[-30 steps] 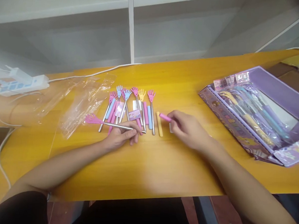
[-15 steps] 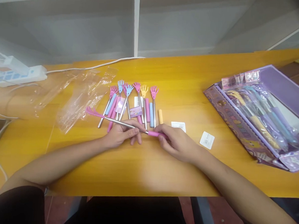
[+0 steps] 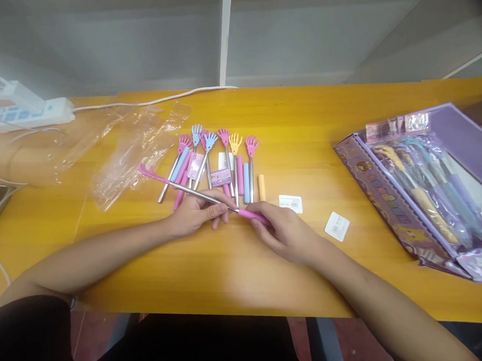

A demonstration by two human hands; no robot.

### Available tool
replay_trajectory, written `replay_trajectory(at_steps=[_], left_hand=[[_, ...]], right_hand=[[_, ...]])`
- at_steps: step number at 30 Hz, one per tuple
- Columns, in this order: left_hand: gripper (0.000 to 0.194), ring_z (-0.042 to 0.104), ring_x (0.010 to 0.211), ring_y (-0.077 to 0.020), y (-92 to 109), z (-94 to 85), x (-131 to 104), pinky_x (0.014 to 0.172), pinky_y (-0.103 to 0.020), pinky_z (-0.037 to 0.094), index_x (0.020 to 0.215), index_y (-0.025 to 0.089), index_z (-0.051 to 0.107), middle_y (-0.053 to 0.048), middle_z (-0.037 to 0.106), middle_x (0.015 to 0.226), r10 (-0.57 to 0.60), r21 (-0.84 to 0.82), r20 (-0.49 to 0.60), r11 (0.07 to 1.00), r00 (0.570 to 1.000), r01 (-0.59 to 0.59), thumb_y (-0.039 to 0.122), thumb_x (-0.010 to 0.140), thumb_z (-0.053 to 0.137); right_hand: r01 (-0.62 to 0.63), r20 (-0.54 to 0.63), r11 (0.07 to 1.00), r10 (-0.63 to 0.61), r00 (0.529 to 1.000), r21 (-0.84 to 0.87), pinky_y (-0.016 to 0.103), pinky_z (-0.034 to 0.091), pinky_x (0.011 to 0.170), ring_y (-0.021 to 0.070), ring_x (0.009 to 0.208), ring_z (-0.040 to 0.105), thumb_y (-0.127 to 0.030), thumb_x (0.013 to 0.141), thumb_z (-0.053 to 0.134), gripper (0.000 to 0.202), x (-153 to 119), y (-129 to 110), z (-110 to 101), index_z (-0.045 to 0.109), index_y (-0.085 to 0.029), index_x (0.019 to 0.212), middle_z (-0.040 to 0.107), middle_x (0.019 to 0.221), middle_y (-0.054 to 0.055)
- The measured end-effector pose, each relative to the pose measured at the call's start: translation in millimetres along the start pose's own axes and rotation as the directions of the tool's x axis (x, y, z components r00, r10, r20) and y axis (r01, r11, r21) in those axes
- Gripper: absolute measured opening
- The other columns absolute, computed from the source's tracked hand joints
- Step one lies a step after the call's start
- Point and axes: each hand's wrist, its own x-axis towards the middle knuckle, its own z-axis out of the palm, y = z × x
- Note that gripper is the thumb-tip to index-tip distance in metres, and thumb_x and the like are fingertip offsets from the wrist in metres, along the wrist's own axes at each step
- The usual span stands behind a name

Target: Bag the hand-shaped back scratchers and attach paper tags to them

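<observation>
Between my two hands lies a back scratcher with a pink claw, a metal rod and a pink grip. My left hand is closed around the rod, thumb on top. The pink grip is pinched in the fingers of my right hand, which hide its far end. Just beyond them on the table are several back scratcher rods with pink, blue and yellow claws, such as a blue claw. Loose coloured grips lie among them, including a yellow grip and a blue grip. A purple card rests on the rods.
A purple display box at right holds several bagged back scratchers. Two white labels, one nearer the box, lie on the table. Crumpled clear plastic bags, a white power strip and its cable are at left.
The view has shifted slightly. Both hands keep their hold on the back scratcher, whose pink grip now slopes a little more downward to the right.
</observation>
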Motion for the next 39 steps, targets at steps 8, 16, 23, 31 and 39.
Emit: replay_trajectory(at_steps=[8, 16, 23, 31, 39], left_hand=[[0.029, 0.062, 0.055, -0.0076, 2.8, 2.0, -2.5, 0.056, -0.02, 0.05, 0.106, 0.014, 0.08, -0.004, 0.074, 0.079, -0.019, 0.051, 0.0, 0.999, 1.0, 0.019, 0.042, 0.102, 0.074], [0.034, 0.063, 0.056, -0.0085, 1.5, 0.2, -3.8, 0.057, -0.02, 0.051, 0.11, 0.015, 0.081, -0.005, 0.076, 0.08, -0.046, 0.061, 0.02, 0.997, 0.999, 0.045, 0.046, 0.102, 0.074], [0.032, 0.063, 0.057, -0.0094, 2.8, -0.1, -3.2, 0.057, -0.021, 0.052, 0.108, 0.015, 0.082, -0.006, 0.076, 0.079, -0.047, 0.058, 0.033, 0.997, 0.998, 0.045, 0.045, 0.102, 0.074], [0.029, 0.064, 0.058, -0.0102, 4.5, 3.4, -3.2, 0.057, -0.021, 0.053, 0.114, 0.014, 0.077, -0.005, 0.075, 0.079, -0.022, 0.047, 0.052, 0.999, 0.998, 0.019, 0.04, 0.103, 0.074], [0.035, 0.064, 0.056, -0.0092, 3.6, 1.4, 0.6, 0.054, -0.02, 0.053, 0.119, 0.016, 0.073, -0.004, 0.074, 0.082, 0.016, -0.042, 0.051, 0.999, 0.999, -0.013, 0.043, 0.098, 0.08]], right_hand=[[0.005, 0.008, 1.0, -0.005, 1.0, -0.013, 0.028, 0.046, 0.062, 0.0163, 0.066, 0.064, -0.019, 0.107, 0.051, 0.02, 0.1, -2.1, 2.5, 0.064, -0.017, 0.123, 0.073, 0.087, 0.004], [0.019, -0.006, 1.0, -0.019, 1.0, 0.007, 0.028, 0.046, 0.062, 0.0162, 0.065, 0.063, -0.022, 0.109, 0.048, 0.021, -0.2, -2.6, 5.1, 0.063, -0.018, 0.124, 0.072, 0.085, 0.004], [0.008, 0.013, 0.999, -0.008, 1.0, 0.041, 0.028, 0.048, 0.064, 0.017, 0.069, 0.066, -0.024, 0.111, 0.047, 0.022, 0.4, -6.1, 4.6, 0.063, -0.019, 0.124, 0.074, 0.089, 0.005], [-0.086, 0.067, 0.982, 0.076, 0.995, 0.167, 0.028, 0.047, 0.065, 0.0168, 0.071, 0.065, -0.034, 0.114, 0.046, 0.026, 0.4, -9.3, -0.2, 0.066, -0.021, 0.123, 0.075, 0.092, 0.005], [-0.099, -0.006, 0.971, 0.103, 0.995, 0.218, 0.026, 0.042, 0.062, 0.0151, 0.067, 0.058, -0.039, 0.114, 0.047, 0.029, -0.7, -4.2, -5.4, 0.07, -0.022, 0.116, 0.07, 0.084, 0.002]])
